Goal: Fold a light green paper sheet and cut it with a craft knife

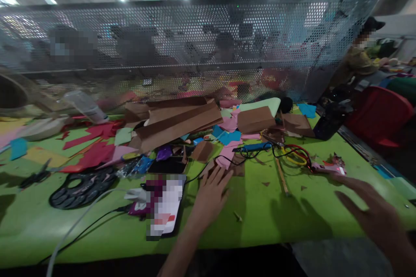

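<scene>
My left hand lies with fingers stretched over a small brown paper piece, its fingertips by a pink paper scrap. A black cord runs close past those fingers. On the right, my right hand is spread above the table edge, thumb and fingers apart, holding nothing. Nearest to it is a pink corded tool with a small red light; its exact kind is unclear. Between the hands are a thin wooden stick, yellow-handled scissors and a blue-handled tool.
A phone with a lit screen lies left of my left hand, beside a black palette tray. Folded brown paper and red scraps cover the back. A perforated metal screen stands behind. Another person is at far right.
</scene>
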